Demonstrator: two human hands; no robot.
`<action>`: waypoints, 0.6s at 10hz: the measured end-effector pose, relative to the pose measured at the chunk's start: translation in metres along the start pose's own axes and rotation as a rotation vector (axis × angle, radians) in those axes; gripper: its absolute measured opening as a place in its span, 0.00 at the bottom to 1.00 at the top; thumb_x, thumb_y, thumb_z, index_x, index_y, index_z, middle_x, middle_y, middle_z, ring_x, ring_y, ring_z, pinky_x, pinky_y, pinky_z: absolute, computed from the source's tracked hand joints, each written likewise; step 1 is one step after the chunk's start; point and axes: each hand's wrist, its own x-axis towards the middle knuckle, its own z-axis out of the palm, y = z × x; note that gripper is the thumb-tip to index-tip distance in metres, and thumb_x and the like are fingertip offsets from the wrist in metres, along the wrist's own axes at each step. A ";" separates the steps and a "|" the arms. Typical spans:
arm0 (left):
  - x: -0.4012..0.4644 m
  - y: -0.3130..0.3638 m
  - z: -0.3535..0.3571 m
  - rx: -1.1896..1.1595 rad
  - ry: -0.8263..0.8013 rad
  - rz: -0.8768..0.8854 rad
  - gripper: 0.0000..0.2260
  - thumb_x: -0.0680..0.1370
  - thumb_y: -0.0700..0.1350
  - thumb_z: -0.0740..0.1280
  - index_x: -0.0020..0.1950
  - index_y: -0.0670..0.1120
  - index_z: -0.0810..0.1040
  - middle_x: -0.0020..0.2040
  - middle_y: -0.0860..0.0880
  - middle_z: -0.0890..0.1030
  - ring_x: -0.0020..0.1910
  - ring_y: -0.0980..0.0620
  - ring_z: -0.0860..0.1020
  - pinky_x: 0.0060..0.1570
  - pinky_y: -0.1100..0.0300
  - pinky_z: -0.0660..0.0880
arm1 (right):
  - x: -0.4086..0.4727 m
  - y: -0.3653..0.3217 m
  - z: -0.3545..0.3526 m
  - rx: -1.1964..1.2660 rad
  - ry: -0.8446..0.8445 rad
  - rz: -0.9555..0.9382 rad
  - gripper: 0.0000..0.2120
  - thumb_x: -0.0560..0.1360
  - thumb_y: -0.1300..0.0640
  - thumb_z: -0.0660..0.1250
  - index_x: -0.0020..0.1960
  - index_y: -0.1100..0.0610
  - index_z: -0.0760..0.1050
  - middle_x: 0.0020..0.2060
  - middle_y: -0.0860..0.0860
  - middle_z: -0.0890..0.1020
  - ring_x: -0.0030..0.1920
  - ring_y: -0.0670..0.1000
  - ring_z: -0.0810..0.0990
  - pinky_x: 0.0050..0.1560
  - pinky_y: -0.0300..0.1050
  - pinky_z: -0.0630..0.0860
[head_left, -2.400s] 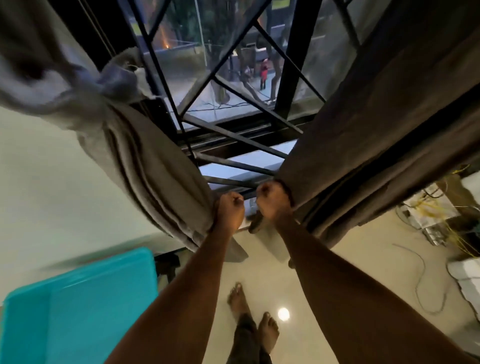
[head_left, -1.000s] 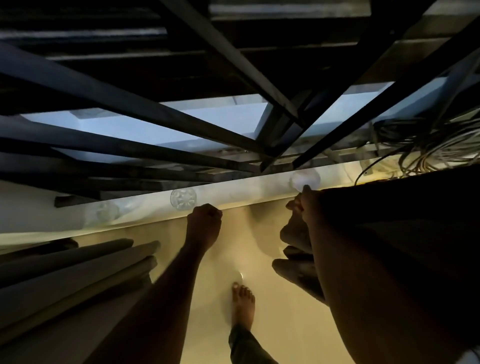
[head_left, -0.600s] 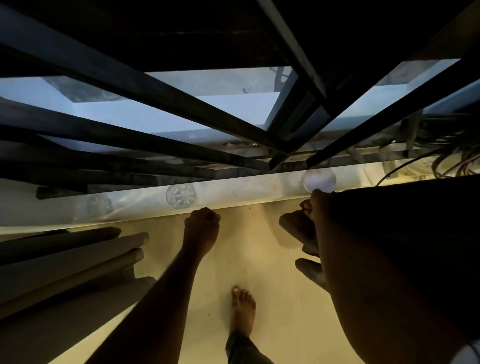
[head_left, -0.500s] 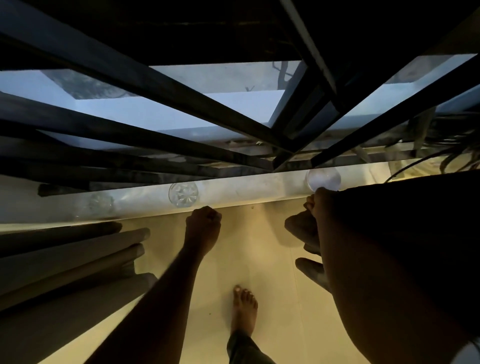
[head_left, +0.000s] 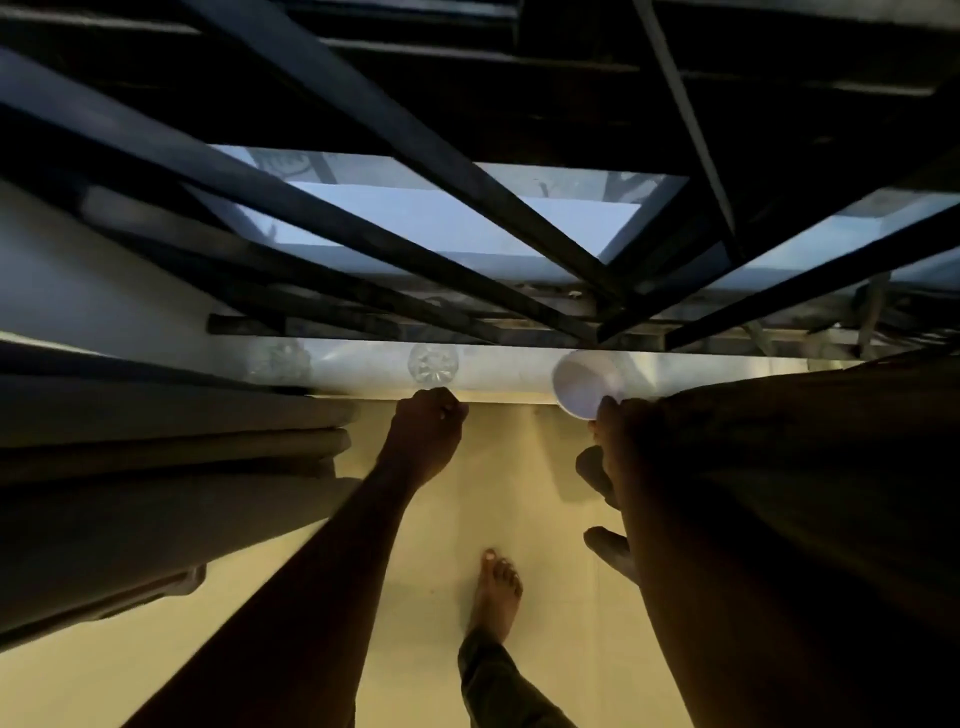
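Observation:
My right hand (head_left: 615, 434) grips the edge of a dark curtain (head_left: 789, 467) that drapes over my right forearm, just below a white cup (head_left: 582, 382) on the window sill (head_left: 509, 371). My left hand (head_left: 426, 431) is curled into a fist at the sill's front edge, right under a clear glass (head_left: 434, 362), and I see nothing in it. A grey curtain (head_left: 156, 467) hangs in folds at the left, apart from my left hand.
Black window grille bars (head_left: 415, 244) cross above the sill. A second clear glass (head_left: 280, 364) stands blurred further left on the sill. My bare foot (head_left: 498, 590) is on the pale floor (head_left: 467, 493) between the two curtains.
Since 2.4 s ago my view has tipped down to the sill and my left hand no longer holds the grey curtain. In the last second the white cup has come further into view.

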 end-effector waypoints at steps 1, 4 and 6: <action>-0.030 0.003 -0.035 -0.042 0.068 -0.004 0.11 0.81 0.47 0.67 0.47 0.40 0.83 0.44 0.41 0.85 0.45 0.42 0.82 0.48 0.52 0.77 | -0.035 -0.018 0.001 0.021 0.049 0.010 0.18 0.80 0.50 0.66 0.59 0.65 0.80 0.53 0.61 0.84 0.54 0.60 0.83 0.55 0.51 0.79; -0.141 -0.029 -0.121 -0.170 -0.038 -0.043 0.12 0.77 0.41 0.71 0.35 0.51 0.76 0.34 0.52 0.77 0.42 0.42 0.83 0.44 0.50 0.82 | -0.189 -0.073 0.009 -0.099 0.060 -0.152 0.17 0.79 0.51 0.67 0.55 0.65 0.82 0.49 0.61 0.85 0.50 0.61 0.83 0.45 0.44 0.71; -0.223 -0.117 -0.192 -0.110 -0.212 -0.019 0.05 0.71 0.37 0.69 0.36 0.41 0.81 0.30 0.52 0.78 0.29 0.56 0.76 0.35 0.62 0.73 | -0.320 -0.052 0.061 -0.113 0.058 -0.217 0.17 0.78 0.51 0.65 0.57 0.64 0.81 0.53 0.64 0.83 0.56 0.64 0.80 0.54 0.50 0.73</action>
